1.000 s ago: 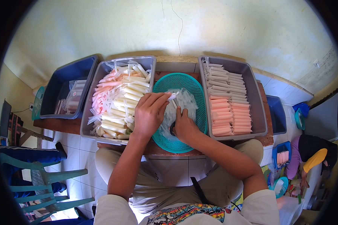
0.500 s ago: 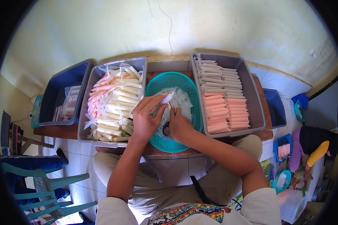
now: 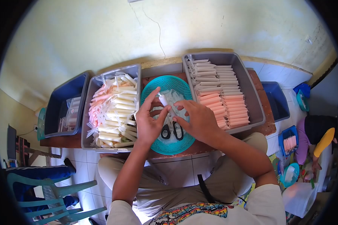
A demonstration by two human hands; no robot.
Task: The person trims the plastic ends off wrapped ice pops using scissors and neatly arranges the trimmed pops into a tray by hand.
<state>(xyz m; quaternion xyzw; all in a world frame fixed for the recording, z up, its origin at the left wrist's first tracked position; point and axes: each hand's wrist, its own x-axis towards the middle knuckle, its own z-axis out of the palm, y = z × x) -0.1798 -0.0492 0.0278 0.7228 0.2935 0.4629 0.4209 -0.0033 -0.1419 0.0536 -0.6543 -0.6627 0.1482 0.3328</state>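
Note:
My left hand (image 3: 151, 120) pinches a slim white ice pop (image 3: 163, 100) in a clear plastic sleeve, held tilted above the teal mesh basket (image 3: 169, 150). At the pop's lower end is my right hand (image 3: 199, 119), thumb and forefinger apart on either side; whether they touch it I cannot tell. Black-handled scissors (image 3: 178, 132) lie below the hands on clear plastic scraps (image 3: 175, 96) in the basket. To the left, a grey tub (image 3: 138, 80) holds loosely piled cream and pink pops (image 3: 120, 107). The grey tub on the right (image 3: 248, 88) holds neat rows of white and pink pops (image 3: 229, 103).
At far left stands a dark blue tub (image 3: 58, 99) with packed bags inside. A blue bin (image 3: 276, 99) sits beyond the wooden table (image 3: 264, 101). A green plastic chair (image 3: 52, 195) is at lower left. Another person (image 3: 315, 135) works at floor level on the right.
My right hand has let go of the scissors, which now lie in the basket, and has moved up beside the ice pop. The head view has shifted slightly.

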